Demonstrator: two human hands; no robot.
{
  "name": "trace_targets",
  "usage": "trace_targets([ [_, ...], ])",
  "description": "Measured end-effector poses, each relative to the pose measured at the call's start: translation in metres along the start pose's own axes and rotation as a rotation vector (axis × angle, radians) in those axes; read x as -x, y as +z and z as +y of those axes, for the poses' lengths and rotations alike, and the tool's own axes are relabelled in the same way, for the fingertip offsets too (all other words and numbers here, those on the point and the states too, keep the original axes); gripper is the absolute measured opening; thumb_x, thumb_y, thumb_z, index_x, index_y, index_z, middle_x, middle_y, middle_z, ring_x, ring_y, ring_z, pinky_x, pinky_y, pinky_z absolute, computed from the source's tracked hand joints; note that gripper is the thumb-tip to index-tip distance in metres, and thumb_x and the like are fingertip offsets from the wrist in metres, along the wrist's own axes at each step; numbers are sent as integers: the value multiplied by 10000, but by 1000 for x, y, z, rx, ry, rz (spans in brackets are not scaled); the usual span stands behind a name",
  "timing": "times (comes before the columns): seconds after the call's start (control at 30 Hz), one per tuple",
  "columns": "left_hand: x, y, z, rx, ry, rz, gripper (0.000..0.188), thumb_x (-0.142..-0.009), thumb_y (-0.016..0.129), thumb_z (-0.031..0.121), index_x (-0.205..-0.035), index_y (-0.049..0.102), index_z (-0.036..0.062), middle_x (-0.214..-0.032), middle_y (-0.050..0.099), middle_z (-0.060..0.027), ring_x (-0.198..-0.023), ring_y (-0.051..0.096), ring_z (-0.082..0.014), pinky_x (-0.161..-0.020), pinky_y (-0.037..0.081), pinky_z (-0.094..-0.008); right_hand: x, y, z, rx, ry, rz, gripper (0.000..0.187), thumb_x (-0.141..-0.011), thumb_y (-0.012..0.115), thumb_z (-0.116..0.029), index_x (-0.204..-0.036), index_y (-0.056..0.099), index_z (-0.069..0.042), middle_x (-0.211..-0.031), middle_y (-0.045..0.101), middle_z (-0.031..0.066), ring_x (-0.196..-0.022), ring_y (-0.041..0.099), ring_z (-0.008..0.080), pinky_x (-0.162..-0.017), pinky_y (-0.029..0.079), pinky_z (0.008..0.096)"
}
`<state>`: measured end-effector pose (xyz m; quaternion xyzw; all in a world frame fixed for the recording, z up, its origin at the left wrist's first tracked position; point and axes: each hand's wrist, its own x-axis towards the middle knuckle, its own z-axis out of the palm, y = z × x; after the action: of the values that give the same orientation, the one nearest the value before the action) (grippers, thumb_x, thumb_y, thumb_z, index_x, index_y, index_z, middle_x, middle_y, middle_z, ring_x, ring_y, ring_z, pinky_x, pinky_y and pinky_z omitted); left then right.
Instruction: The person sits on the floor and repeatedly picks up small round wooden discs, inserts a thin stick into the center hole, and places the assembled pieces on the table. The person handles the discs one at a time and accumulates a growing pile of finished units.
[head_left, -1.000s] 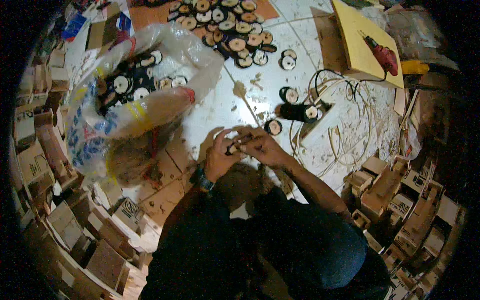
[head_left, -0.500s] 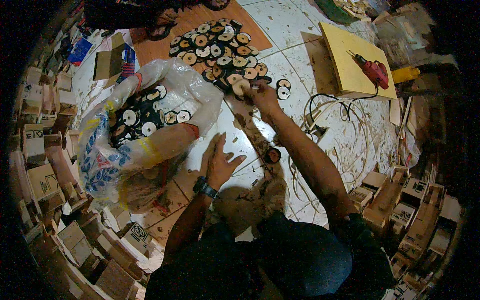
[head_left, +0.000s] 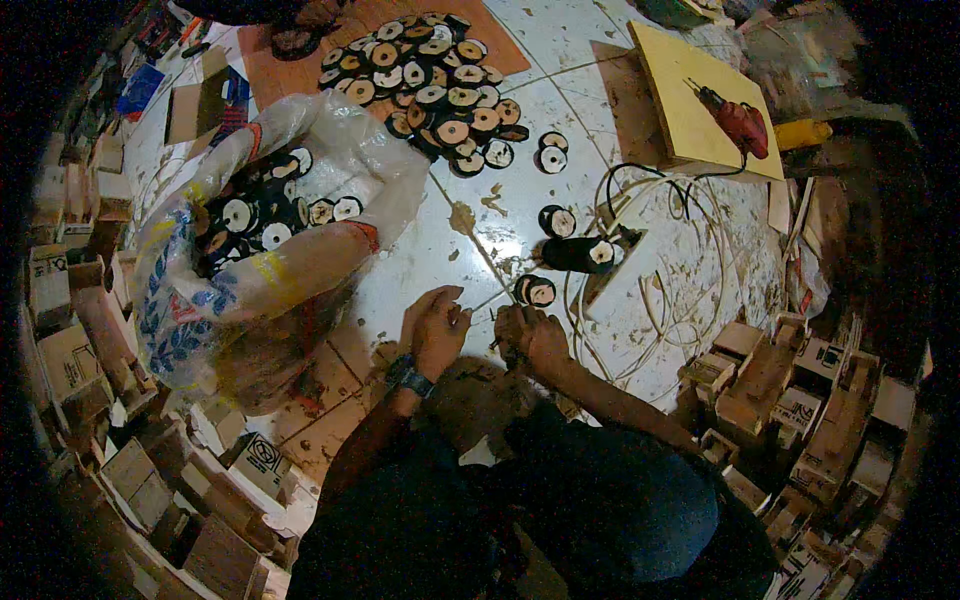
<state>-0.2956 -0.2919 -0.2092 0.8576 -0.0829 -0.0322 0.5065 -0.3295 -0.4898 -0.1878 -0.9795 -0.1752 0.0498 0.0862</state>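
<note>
My left hand and my right hand are close together low over the white tiled floor, in front of my knees. The right hand is curled into a fist around a small dark piece, seemingly a wheel, mostly hidden by the fingers. My left hand, with a watch on its wrist, pinches a thin pale stick that runs between the two hands. A black wheel with a wooden centre lies just beyond my right hand. A short black roll of stacked wheels lies farther out.
A heap of wheels covers a brown board at the top. A clear plastic bag with more wheels sits left. A red drill rests on a yellow board, with a white cord looped below. Wooden boxes line both sides.
My right hand has come back from the heap of wheels to a spot beside my left hand. The left hand stayed about where it was and closed its fingers.
</note>
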Motion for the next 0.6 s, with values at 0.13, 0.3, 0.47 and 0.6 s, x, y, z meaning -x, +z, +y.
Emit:
trace_targets([
  [0.13,-16,16,19,-26,-46,-91,326,-758,651,162,-1050,587,32,-1022,617,-170,-951,578,-340,-845,463,-424,3,7,6,-137,-20,-68,193,-811,498,-222,-930,539,-74,-798,582,114,-739,571,302,-645,408,445],
  [0.3,-57,50,27,-191,312,-332,483,-751,633,196,-1194,514,44,-1177,559,-168,-1099,519,-319,-963,393,-435,9,9,13,-139,-118,-64,197,-743,569,-221,-891,582,-91,-797,585,111,-717,562,302,-598,404,422],
  [0.47,-70,77,27,-265,379,-478,631,-687,705,268,-1233,483,42,-1172,521,-162,-1079,496,-343,-927,414,-443,19,3,13,-115,-181,-18,273,-733,565,-196,-982,585,-85,-888,592,108,-842,549,286,-740,407,427],
  [0.6,-71,83,29,-277,409,-543,591,-675,719,202,-1200,497,46,-1188,502,-157,-1098,467,-353,-937,400,-456,27,-11,12,-96,-189,-173,324,-750,538,-196,-1052,583,-86,-954,594,105,-888,551,283,-763,416,419],
])
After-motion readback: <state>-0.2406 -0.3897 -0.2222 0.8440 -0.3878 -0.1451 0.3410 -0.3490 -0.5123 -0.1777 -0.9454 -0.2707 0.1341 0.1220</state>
